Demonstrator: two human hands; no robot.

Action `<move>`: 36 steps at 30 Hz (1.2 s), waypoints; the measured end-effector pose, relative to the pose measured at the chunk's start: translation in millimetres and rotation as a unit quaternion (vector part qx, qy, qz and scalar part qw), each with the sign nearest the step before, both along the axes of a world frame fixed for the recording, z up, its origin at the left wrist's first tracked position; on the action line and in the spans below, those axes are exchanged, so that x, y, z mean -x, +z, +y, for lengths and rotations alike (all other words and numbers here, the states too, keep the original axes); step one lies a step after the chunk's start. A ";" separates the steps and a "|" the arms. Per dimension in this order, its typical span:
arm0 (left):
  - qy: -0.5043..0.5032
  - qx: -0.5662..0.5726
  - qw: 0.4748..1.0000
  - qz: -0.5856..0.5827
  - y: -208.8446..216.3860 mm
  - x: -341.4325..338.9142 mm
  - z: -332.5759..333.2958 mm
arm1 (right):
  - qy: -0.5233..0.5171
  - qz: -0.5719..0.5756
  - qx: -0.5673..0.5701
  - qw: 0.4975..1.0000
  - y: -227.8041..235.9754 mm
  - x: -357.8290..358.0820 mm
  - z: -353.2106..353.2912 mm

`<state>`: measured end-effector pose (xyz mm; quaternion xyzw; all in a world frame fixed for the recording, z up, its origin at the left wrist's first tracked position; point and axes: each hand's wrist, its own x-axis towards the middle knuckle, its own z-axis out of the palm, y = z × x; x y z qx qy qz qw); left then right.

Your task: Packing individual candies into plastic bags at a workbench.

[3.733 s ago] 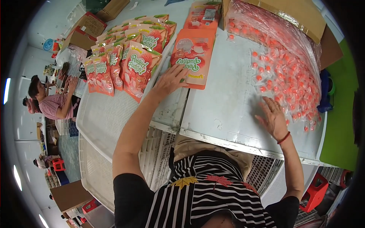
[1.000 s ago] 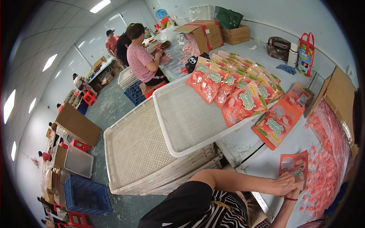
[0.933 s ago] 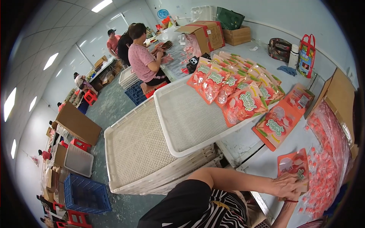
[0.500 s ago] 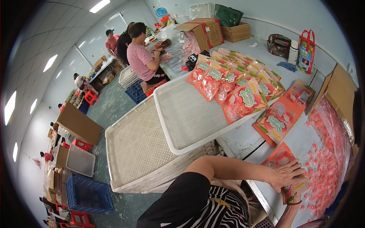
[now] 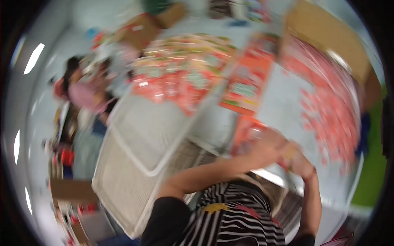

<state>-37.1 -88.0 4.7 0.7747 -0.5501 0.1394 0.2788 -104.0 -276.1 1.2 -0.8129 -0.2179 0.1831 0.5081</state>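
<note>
In front of my body, near the table's front edge, my left hand (image 5: 269, 145) and my right hand (image 5: 301, 163) come together, both smeared by motion. A pouch (image 5: 284, 163), mostly hidden, is closed in between them; only bits of red and yellow show. Just beyond the left hand lies a flat orange-red pouch (image 5: 245, 128) on the table, partly covered by that hand. Farther off, another flat printed pouch (image 5: 245, 84) rests there. Many small pink wrapped pieces (image 5: 328, 123) are spread to the right of my hands.
Filled pouches (image 5: 180, 74) lie in overlapping rows on a white mesh tray (image 5: 141, 125), set over another tray (image 5: 123, 180). An opened carton (image 5: 324, 37) with clear plastic lining borders the pink pieces. A person in pink (image 5: 86, 96) sits at the far left.
The view has swung right and blurred, so the table sits farther left. My hands have drawn closer to my body, off the edge of the pink pieces, with the pouch still between them.
</note>
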 end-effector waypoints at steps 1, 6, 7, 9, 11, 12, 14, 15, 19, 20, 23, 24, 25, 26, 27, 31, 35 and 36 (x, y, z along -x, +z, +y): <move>-0.002 0.022 0.999 0.033 7.5 -5.1 11.9 | 0.019 0.056 0.172 0.983 26.6 -12.3 15.6; 0.013 -0.027 0.999 0.045 6.4 -10.6 20.0 | -0.121 -0.085 0.106 0.983 -26.9 -19.2 57.9; -0.002 -0.022 0.999 0.029 4.8 -13.5 22.7 | -0.141 -0.076 0.112 0.981 -13.9 -13.4 54.8; 0.011 -0.059 0.997 0.039 9.4 -12.4 28.0 | -0.203 0.031 0.047 0.977 10.4 -3.0 52.1; 0.048 -0.091 0.993 0.062 21.4 -21.3 35.9 | -0.301 -0.021 -0.011 0.953 3.8 1.6 36.6; 0.051 -0.091 0.993 0.061 20.7 -24.3 43.3 | -0.385 -0.077 -0.071 0.917 -0.2 2.3 25.0; 0.142 -0.084 0.975 0.151 15.3 -20.5 61.8 | -0.487 -0.215 0.124 0.837 -27.4 -10.2 -2.5; 0.141 -0.084 0.975 0.151 11.1 -16.9 63.9 | -0.512 -0.265 0.173 0.799 -40.0 -21.5 -14.7; 0.144 -0.065 0.981 0.113 8.8 -15.7 69.6 | -0.552 -0.309 0.355 0.689 -62.3 -72.7 -48.1; 0.173 -0.053 0.978 0.105 12.7 -18.4 71.4 | -0.551 -0.310 0.354 0.689 -66.2 -81.0 -51.3; 0.160 -0.043 0.980 0.111 19.6 -21.2 79.4 | -0.515 -0.262 0.440 0.687 -74.4 -93.5 -49.2; 0.163 -0.044 0.979 0.112 21.7 -21.4 82.2 | -0.493 -0.243 0.439 0.710 -75.0 -92.6 -39.8; 0.177 -0.054 0.975 0.121 23.4 -21.3 84.4 | -0.471 -0.223 0.438 0.733 -76.0 -90.6 -30.2; 0.193 -0.064 0.970 0.130 24.2 -19.1 87.9 | -0.466 -0.222 0.437 0.737 -76.2 -88.0 -18.6; 0.196 -0.067 0.969 0.135 22.2 -18.9 90.2 | -0.463 -0.248 0.416 0.742 -77.6 -83.9 -6.6; 0.229 -0.067 0.961 0.142 17.0 -23.6 93.5 | -0.469 -0.324 0.253 0.782 -74.6 -66.6 6.0; 0.257 -0.073 0.952 0.150 13.9 -27.7 109.2 | -0.584 -0.059 -0.051 0.808 -44.7 -41.6 -29.6; 0.255 -0.061 0.951 0.162 13.2 -29.9 107.4 | -0.595 -0.122 -0.133 0.784 -73.2 -33.4 -60.6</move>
